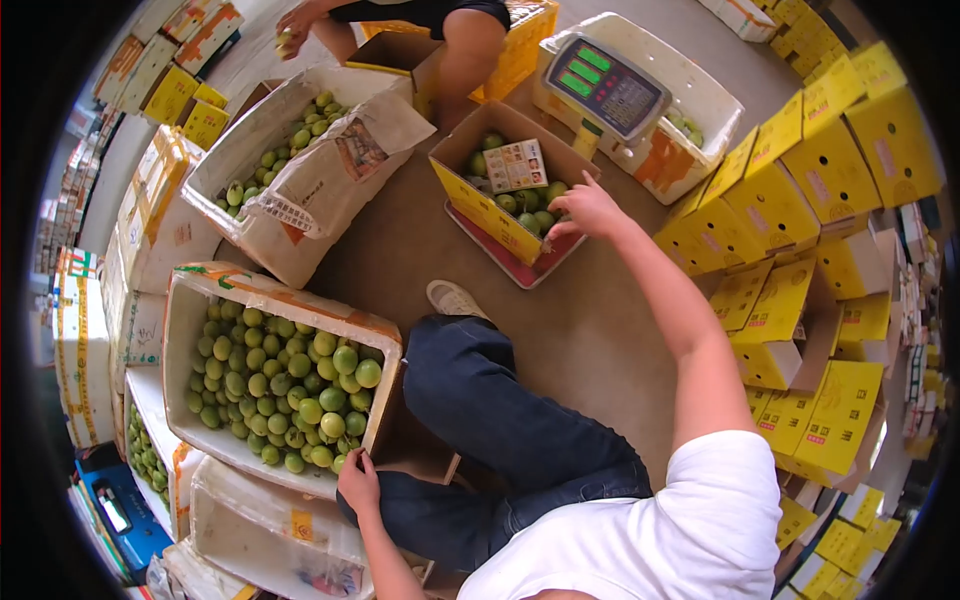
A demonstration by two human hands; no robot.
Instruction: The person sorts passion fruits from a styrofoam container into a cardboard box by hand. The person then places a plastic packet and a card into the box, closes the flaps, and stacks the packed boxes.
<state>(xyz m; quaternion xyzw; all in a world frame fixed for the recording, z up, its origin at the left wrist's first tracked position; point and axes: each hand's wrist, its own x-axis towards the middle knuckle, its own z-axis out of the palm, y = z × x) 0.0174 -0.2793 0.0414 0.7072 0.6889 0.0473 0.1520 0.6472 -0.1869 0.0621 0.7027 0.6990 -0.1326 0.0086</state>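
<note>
My right hand point(588, 207) reaches over the near right corner of a yellow carton point(484, 212), fingers apart and holding nothing visible. Round green fruits point(527, 200), which look like passion fruits, lie in that carton beside a printed card point(516, 165). Under the carton is the red platform point(524, 271) of a scale, whose lit display point(607, 86) stands behind it. My left hand point(359, 483) is by my knee, at the near edge of a white foam box point(281, 290) full of the same fruits point(270, 380). Its fingers are pressed together; anything between them is hidden.
Another foam box point(300, 245) with fruits and a paper flap stands at the far left. Across from me another person's hand point(297, 28) holds a fruit. Yellow cartons point(770, 185) are stacked on my right. A foam box point(690, 80) stands behind the scale.
</note>
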